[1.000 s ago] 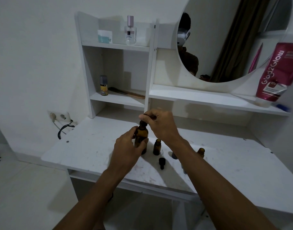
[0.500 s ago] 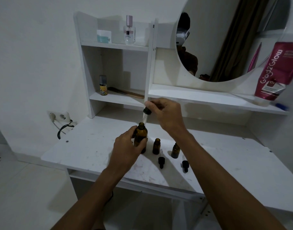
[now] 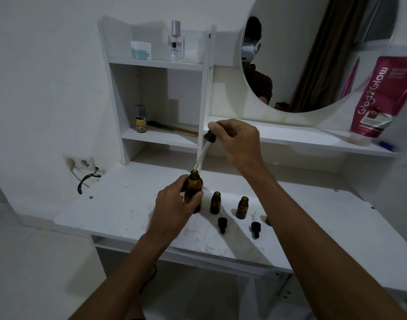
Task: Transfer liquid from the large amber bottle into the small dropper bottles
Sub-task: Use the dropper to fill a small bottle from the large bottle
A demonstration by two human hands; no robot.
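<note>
The large amber bottle (image 3: 194, 189) stands upright on the white desk (image 3: 128, 204), gripped around its body by my left hand (image 3: 174, 202). My right hand (image 3: 237, 142) pinches the black bulb of a glass dropper (image 3: 203, 153) held tilted above it, its tip at the bottle's mouth. Two small amber dropper bottles (image 3: 215, 202) (image 3: 242, 207) stand open just right of the large one. Two black dropper caps (image 3: 222, 224) (image 3: 255, 228) lie on the desk in front of them.
Shelves rise behind the desk, holding a small yellow-labelled bottle (image 3: 140, 118), a comb (image 3: 174, 128), a perfume bottle (image 3: 176, 42) and a pink tube (image 3: 373, 100). A round mirror (image 3: 313, 54) hangs at the back right. A wall socket with a cable (image 3: 82, 165) sits to the left.
My right hand has lifted the dropper out of the large bottle's neck and raised it up to the right. Both small bottles and caps have come into view. My left hand stays on the bottle.
</note>
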